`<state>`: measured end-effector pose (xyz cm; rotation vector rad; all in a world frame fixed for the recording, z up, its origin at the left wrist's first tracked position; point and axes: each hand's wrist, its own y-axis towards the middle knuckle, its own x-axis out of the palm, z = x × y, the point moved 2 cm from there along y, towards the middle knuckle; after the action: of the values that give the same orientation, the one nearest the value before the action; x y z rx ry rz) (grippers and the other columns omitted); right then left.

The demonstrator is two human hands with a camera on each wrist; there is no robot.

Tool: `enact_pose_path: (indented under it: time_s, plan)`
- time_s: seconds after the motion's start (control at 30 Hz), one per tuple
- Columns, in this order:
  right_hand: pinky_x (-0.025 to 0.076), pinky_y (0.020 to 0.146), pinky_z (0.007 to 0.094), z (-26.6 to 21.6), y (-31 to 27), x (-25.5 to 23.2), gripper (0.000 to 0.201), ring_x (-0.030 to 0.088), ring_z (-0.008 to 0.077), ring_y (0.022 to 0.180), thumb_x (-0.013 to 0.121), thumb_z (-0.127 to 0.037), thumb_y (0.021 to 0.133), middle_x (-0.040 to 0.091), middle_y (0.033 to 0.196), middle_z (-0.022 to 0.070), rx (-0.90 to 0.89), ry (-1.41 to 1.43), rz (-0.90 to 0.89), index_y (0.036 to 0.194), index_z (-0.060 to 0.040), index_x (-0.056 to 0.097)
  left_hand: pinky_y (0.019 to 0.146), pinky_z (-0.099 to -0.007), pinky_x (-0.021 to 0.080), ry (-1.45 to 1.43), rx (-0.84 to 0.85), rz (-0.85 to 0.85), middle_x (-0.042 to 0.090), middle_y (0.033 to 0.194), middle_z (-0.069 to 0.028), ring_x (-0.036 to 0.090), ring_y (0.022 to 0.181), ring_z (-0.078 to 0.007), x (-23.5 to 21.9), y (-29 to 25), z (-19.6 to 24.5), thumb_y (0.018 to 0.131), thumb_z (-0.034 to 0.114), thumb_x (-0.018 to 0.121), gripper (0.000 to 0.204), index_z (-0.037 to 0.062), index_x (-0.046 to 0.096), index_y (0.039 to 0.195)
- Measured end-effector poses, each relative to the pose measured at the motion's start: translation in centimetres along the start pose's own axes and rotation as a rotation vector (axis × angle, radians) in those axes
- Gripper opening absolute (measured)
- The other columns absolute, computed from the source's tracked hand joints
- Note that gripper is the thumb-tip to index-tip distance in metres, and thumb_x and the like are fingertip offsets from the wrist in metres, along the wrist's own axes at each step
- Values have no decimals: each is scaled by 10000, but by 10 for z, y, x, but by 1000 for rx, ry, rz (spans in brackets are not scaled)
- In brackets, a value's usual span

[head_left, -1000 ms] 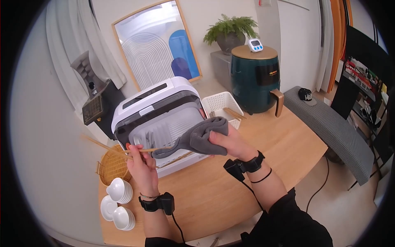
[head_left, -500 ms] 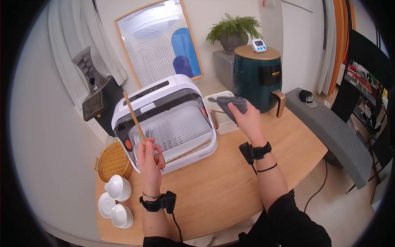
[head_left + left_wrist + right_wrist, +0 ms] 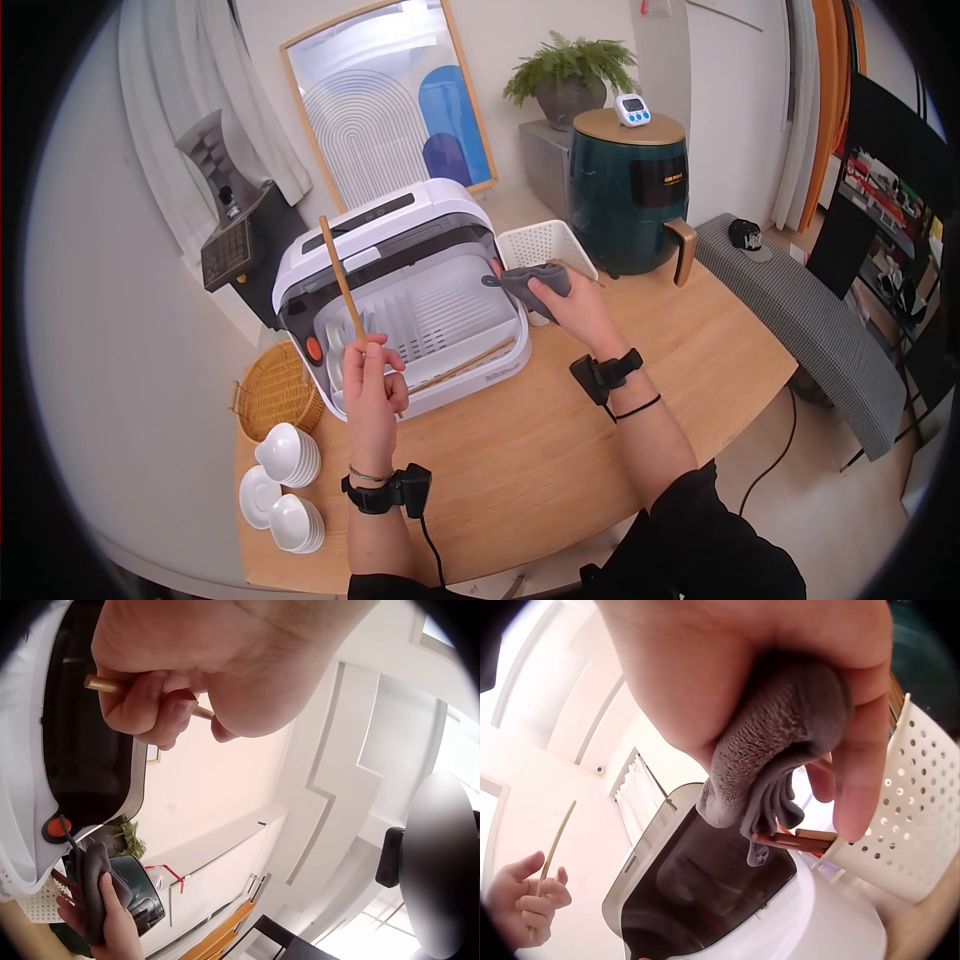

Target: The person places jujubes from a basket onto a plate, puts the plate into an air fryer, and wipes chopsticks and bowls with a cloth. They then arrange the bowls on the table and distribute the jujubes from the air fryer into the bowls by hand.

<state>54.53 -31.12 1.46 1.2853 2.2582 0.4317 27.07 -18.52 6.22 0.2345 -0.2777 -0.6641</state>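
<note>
The left hand (image 3: pixel 370 392) pinches a wooden chopstick (image 3: pixel 340 270) that points up in front of the white dish cabinet (image 3: pixel 505 372). In the left wrist view the fingers are curled round the chopstick (image 3: pixel 105 685). The right hand (image 3: pixel 585 315) grips a bunched grey cloth (image 3: pixel 538 288) at the white perforated basket (image 3: pixel 545 243). In the right wrist view, brown chopsticks (image 3: pixel 795 841) lie at the rim of the basket (image 3: pixel 900 825), beside the cloth (image 3: pixel 761 742) and fingers. Part of the basket is hidden behind the cloth and hand.
Another chopstick (image 3: pixel 465 362) lies along the cabinet's front edge. A wicker basket (image 3: pixel 275 390), stacked white bowls (image 3: pixel 288 455) and a saucer (image 3: pixel 260 497) stand at the left of the table (image 3: pixel 500 480). A green air fryer (image 3: pixel 625 200) stands behind the right hand.
The left hand's sticks were slanting left beside the cloth; now a chopstick points up. The right hand has carried the cloth away to the right, then slightly down and left at the basket.
</note>
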Motion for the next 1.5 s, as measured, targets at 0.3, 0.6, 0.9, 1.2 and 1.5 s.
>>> enact_pose_path:
  time_s: [0.3, 0.6, 0.9, 1.2, 1.5]
  plan:
    - [504, 417, 239, -30, 6, -35, 389, 608, 131, 505, 609, -388, 967, 656, 785, 62, 205, 622, 207, 1067, -12, 616, 458, -202, 277, 33, -78, -192, 535, 810, -20, 368, 504, -50, 5, -4, -2, 1047, 277, 451, 237, 61, 541, 1083]
    - [546, 695, 300, -60, -10, -4, 591, 645, 177, 736, 427, -601, 987, 645, 832, 65, 340, 1305, -75, 1004, -43, 622, 626, -264, 445, 749, -26, -675, 579, 711, -24, 526, 642, -115, 43, -34, -13, 1040, 218, 457, 267, 22, 633, 1083]
    - [489, 660, 270, -54, -7, -18, 656, 588, 158, 673, 412, -663, 962, 606, 751, 43, 300, 1371, 40, 891, -43, 614, 619, -281, 455, 713, -121, -678, 549, 657, -19, 522, 629, -119, 40, -34, -10, 1039, 209, 457, 275, 9, 645, 1059]
    - [519, 601, 259, -94, -68, 65, 473, 642, 151, 718, 462, -433, 1033, 650, 873, 87, 147, 1131, -315, 1253, -21, 534, 600, -319, 464, 564, -54, -497, 597, 657, -79, 580, 593, -200, 41, -31, -26, 1031, 207, 461, 257, 24, 642, 1031]
    - [539, 678, 326, -118, -72, 46, 273, 659, 291, 743, 757, -122, 837, 674, 876, 106, -402, 160, -388, 1051, -35, 611, 575, -209, 436, 806, 301, -145, 663, 792, -25, 569, 655, -57, 34, -54, 52, 946, 107, 643, 131, 5, 673, 1023]
